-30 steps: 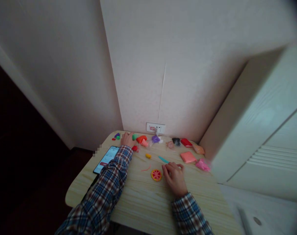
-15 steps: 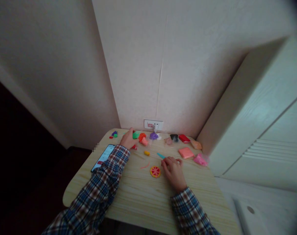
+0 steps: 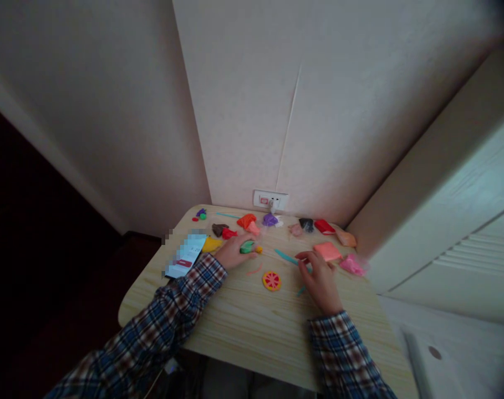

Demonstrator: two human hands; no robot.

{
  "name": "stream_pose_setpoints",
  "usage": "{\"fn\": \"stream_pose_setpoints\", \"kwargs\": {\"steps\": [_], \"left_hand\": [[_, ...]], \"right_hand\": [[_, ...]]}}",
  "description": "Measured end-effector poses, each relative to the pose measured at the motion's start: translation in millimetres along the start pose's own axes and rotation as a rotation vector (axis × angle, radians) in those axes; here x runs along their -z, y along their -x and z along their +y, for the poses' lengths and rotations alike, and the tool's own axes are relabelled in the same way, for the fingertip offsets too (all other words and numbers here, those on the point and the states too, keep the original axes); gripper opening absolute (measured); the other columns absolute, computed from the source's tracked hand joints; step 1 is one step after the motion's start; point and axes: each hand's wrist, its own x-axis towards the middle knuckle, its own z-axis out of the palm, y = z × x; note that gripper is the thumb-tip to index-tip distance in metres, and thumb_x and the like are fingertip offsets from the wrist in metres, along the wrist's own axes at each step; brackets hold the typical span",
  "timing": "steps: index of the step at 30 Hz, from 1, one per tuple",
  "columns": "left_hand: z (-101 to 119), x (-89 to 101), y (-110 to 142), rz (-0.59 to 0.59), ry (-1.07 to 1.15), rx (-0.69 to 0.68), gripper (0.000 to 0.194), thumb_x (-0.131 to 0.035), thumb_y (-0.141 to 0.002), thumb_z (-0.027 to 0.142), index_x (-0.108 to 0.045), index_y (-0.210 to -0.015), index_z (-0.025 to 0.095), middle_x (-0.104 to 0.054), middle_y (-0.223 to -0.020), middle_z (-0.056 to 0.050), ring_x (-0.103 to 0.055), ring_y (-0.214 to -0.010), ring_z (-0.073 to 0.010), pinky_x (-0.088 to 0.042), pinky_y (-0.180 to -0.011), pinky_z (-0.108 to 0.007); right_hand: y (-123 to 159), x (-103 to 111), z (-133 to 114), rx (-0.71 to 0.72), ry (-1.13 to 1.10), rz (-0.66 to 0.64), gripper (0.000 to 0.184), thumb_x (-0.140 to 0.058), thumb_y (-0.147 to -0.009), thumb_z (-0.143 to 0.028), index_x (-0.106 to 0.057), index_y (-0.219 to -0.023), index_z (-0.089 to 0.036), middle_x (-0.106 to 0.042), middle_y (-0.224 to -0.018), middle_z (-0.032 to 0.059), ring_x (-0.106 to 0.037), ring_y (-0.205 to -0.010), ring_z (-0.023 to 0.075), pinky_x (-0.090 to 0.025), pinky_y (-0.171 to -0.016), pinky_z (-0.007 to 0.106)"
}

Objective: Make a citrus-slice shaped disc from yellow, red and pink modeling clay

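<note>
My left hand (image 3: 232,254) is closed on a green clay packet (image 3: 247,247), holding it close to the table. Right beside the packet lies a small yellow piece of clay (image 3: 259,250). My right hand (image 3: 321,280) hovers at the blue plastic knife (image 3: 285,256), fingers loosely bent and slightly apart, covering part of its handle. Under that hand shows the tip of another blue piece (image 3: 302,290). Between the hands rests a flat round clay disc (image 3: 272,280), yellow-rimmed with red wedges. A thin pink clay strip (image 3: 255,270) lies to its upper left.
A phone (image 3: 187,256) lies at the left, near yellow clay (image 3: 210,244). Along the back are red (image 3: 229,234), orange (image 3: 247,221) and purple clay packets (image 3: 270,220). Coral (image 3: 327,251) and pink packets (image 3: 352,265) sit at the right. A wall socket (image 3: 270,200) is behind.
My left hand has brought the green packet from the back of the table toward the middle. My right hand has lifted slightly off the knife, its fingers more apart. The view has shifted.
</note>
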Motion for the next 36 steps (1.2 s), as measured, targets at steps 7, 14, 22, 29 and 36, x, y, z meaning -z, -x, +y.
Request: {"fn": "stream_pose_setpoints", "kwargs": {"steps": [7, 14, 22, 29, 36], "left_hand": [[13, -11.1, 0, 0.063, -0.008, -0.016, 0.019, -0.067, -0.07, 0.028, -0.055, -0.064, 0.015, -0.056, -0.06, 0.003, -0.05, -0.058, -0.0109, -0.04, -0.058, -0.022], [17, -24.9, 1, 0.072, -0.024, 0.025, 0.012, -0.058, -0.067, 0.013, -0.052, -0.057, 0.015, -0.05, -0.052, 0.005, -0.048, -0.051, -0.0087, -0.034, -0.05, -0.019], [10, -33.0, 6, 0.056, -0.094, 0.086, 0.016, -0.06, -0.069, 0.02, -0.05, -0.056, 0.016, -0.052, -0.051, 0.003, -0.047, -0.049, -0.0099, -0.028, -0.048, -0.021], [10, -31.6, 7, 0.05, -0.147, 0.131, 0.02, -0.06, -0.072, 0.024, -0.055, -0.055, 0.015, -0.057, -0.053, 0.0, -0.05, -0.051, -0.011, -0.031, -0.049, -0.022], [16, -31.2, 9, 0.031, -0.216, 0.136, 0.02, -0.058, -0.074, 0.028, -0.061, -0.059, 0.015, -0.063, -0.058, -0.002, -0.056, -0.055, -0.0127, -0.034, -0.052, -0.022]], "right_hand": [[-27, 20, -36, 0.16, -0.177, -0.048, 0.017, -0.045, -0.087, -0.031, -0.06, -0.089, -0.022, -0.062, -0.089, 0.0038, -0.057, -0.086, 0.0195, -0.038, -0.079, 0.036], [-35, 13, -71, 0.249, -0.255, -0.132, 0.017, -0.047, -0.088, -0.031, -0.062, -0.087, -0.023, -0.06, -0.091, 0.004, -0.054, -0.093, 0.0197, -0.034, -0.084, 0.037], [-29, -6, -74, 0.198, -0.292, -0.229, 0.02, -0.046, -0.09, -0.032, -0.062, -0.082, -0.022, -0.061, -0.086, 0.0033, -0.054, -0.086, 0.0177, -0.032, -0.081, 0.036], [-25, -10, -72, 0.218, -0.143, -0.165, 0.019, -0.046, -0.09, -0.027, -0.064, -0.086, -0.023, -0.062, -0.087, 0.0028, -0.054, -0.086, 0.0177, -0.028, -0.084, 0.038], [-23, -14, -69, 0.185, -0.155, -0.087, 0.012, -0.054, -0.086, -0.026, -0.065, -0.086, -0.023, -0.063, -0.084, 0.0008, -0.056, -0.082, 0.0165, -0.029, -0.081, 0.037]]}}
